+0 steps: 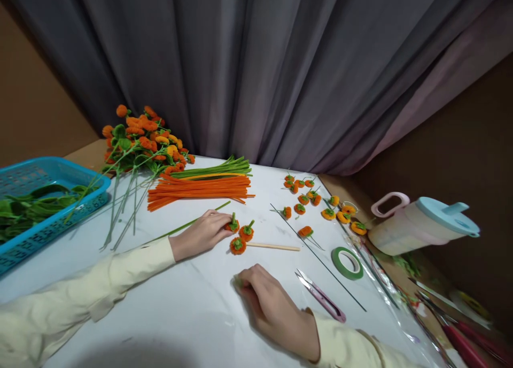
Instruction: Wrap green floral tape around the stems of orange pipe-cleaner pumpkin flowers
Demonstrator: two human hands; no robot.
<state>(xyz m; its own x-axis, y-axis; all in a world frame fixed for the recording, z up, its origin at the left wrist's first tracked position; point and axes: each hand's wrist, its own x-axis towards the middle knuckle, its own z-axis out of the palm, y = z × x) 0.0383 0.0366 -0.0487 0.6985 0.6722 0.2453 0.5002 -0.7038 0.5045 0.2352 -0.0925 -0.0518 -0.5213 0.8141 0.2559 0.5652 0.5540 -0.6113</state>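
Pumpkin (232,224) sits pinched by the left hand (200,233); the right hand (266,304) rests curled, contents unclear. Finished pumpkins (316,199) lie far right; pipe cleaners (200,189) lie unused.

The white desk (188,309) carries a blue basket (52,215) of green leaves at its left edge. Beside it lies a bunch of orange flowers (140,138) on long green stems. Next to them, orange pipe cleaners (200,189) lie in a bundle with green pipe cleaners (216,170) just behind. Three small orange pumpkins (240,237) sit mid-desk, with a wooden stick (272,246) touching them. Further right are scattered pumpkins (312,198), a thin dark wire (316,257), a green tape roll (347,262) and pink scissors (320,296).
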